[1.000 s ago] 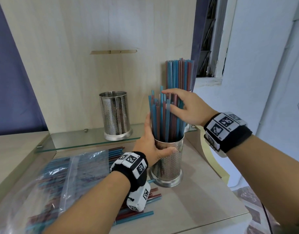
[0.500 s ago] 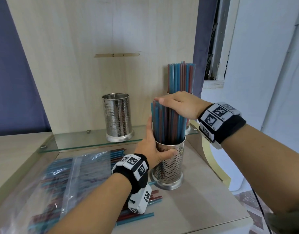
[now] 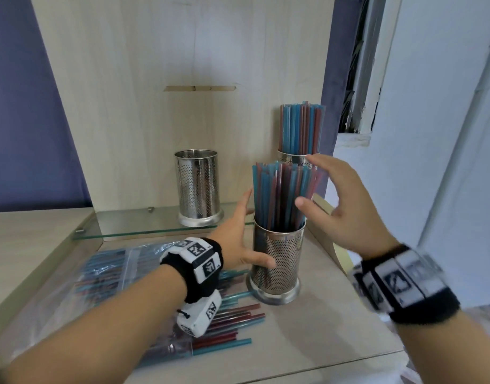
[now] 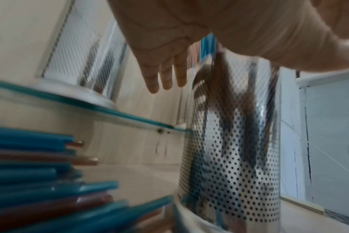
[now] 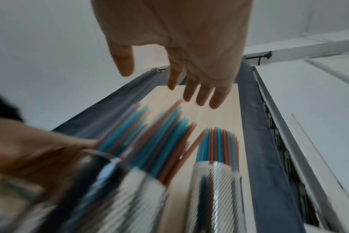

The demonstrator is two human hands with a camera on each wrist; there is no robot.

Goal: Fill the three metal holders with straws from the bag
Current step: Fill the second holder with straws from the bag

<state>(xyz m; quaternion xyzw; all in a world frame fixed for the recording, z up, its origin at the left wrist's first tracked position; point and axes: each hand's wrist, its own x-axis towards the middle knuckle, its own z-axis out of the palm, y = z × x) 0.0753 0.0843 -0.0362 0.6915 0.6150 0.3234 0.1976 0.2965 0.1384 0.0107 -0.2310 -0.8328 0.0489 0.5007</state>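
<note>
A perforated metal holder (image 3: 277, 261) packed with blue and red straws (image 3: 282, 195) stands on the wooden counter. My left hand (image 3: 238, 231) is beside its left wall with fingers straight and only the thumb against the metal. My right hand (image 3: 332, 195) hovers just right of the straw tops, fingers spread, holding nothing. A second filled holder (image 3: 293, 159) stands behind it. An empty holder (image 3: 196, 187) sits on the glass shelf (image 3: 144, 231). In the left wrist view my fingers (image 4: 163, 75) stick out straight next to the holder (image 4: 229, 157). The straw bag (image 3: 72, 286) lies at the left.
Loose straws (image 3: 232, 320) lie on the counter at the bag's mouth, under my left wrist. A wooden back panel (image 3: 183, 51) rises behind the shelf. The counter edge (image 3: 321, 364) runs close in front, with a white wall at the right.
My right hand has lifted off the straw tops and pulled back to the right, fingers spread. My left hand has loosened from around the holder. The straws now stand level in the holder.
</note>
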